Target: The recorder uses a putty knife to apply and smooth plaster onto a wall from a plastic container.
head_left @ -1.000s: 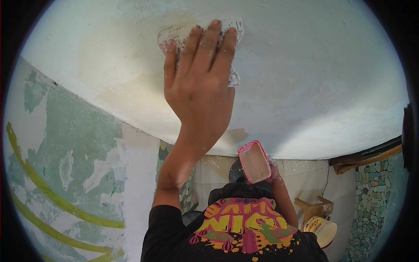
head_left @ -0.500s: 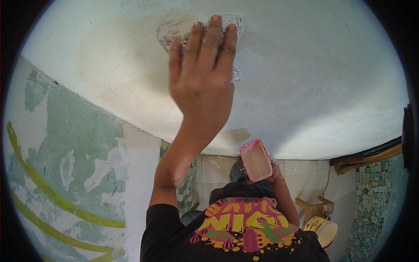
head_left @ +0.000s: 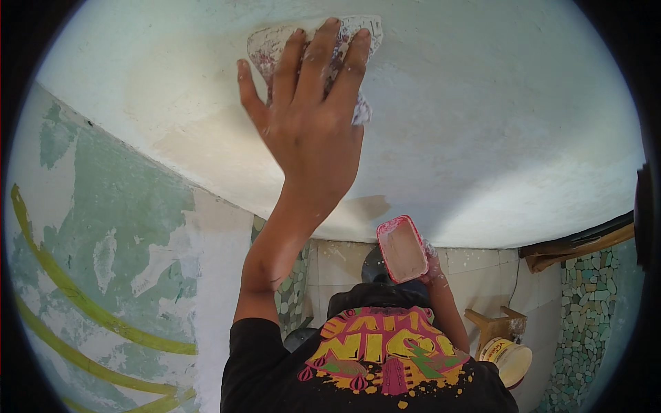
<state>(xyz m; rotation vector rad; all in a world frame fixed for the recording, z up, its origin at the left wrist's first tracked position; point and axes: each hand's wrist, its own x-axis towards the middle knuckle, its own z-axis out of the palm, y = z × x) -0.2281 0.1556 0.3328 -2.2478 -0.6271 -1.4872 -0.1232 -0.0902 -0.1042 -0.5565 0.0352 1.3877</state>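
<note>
My left hand (head_left: 310, 131) is high against the pale, curved wall surface (head_left: 454, 89), fingers spread over a flat, whitish, paint-crusted pad or scraper (head_left: 265, 45) and pressing it to that surface. The little finger sticks out past the pad's left side; the thumb is out of sight. Lower down, my right hand (head_left: 432, 272) grips a small red-rimmed rectangular tub (head_left: 403, 249) holding pale pinkish-beige paste. Its fingers are speckled white and partly hidden by the tub.
At the left is a patchy green-and-white wall (head_left: 124, 255) with yellow-green bands. Below lie a tiled floor (head_left: 540, 296), a wooden stool (head_left: 496, 323) and a pale bucket (head_left: 513, 361). Pebble mosaic (head_left: 589, 310) and a dark wooden edge (head_left: 571, 244) are at the right.
My left hand and the pad have slid a little upward. Its little finger has spread out to the left. The tub has shifted only slightly, along with the view.
</note>
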